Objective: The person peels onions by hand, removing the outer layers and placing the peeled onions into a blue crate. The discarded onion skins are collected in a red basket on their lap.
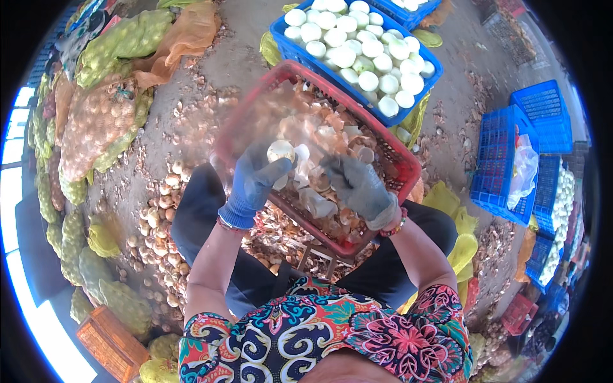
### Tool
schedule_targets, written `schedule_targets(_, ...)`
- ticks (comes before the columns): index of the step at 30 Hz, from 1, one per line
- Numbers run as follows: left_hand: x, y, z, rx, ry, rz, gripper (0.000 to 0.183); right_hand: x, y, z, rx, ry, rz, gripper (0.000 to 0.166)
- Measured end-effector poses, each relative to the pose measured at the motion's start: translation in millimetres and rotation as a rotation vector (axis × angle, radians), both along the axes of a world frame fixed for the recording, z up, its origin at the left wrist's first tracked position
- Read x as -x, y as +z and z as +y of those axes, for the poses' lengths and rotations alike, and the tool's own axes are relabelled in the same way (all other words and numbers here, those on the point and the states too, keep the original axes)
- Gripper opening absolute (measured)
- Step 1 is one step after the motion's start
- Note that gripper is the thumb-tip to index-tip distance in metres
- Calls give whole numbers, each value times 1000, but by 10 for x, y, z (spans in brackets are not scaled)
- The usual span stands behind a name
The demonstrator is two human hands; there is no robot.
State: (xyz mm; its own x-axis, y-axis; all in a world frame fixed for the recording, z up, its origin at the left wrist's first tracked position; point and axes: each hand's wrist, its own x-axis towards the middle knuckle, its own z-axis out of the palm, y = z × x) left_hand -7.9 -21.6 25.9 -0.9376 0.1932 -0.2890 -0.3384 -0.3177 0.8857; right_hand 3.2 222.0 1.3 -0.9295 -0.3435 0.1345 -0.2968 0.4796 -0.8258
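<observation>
My left hand (258,179), in a blue and grey work glove, holds an onion (280,151) between thumb and fingers, above a red plastic crate (402,165). Loose onion skins (318,203) fill much of that crate. To the right, my right hand (359,189), in a grey glove, hovers over the skins with its fingers curled; whether it holds a knife or anything else is hidden. Just beyond the red crate stands a blue plastic crate (335,74) heaped with peeled white onions (372,48).
Unpeeled onions (160,215) lie on the floor left of my legs. Filled mesh sacks (100,124) line the left side. Blue crates (498,158) stand at the right, some with white onions. An orange crate (112,342) sits at the lower left.
</observation>
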Motion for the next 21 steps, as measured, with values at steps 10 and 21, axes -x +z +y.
schedule_targets(10,62,-193,-27,-206,174,245,41,-134,163,-133,59,146,-327,13)
schedule_targets(21,90,-122,127,-266,231,255,32,-100,170,-202,97,36,-32,27)
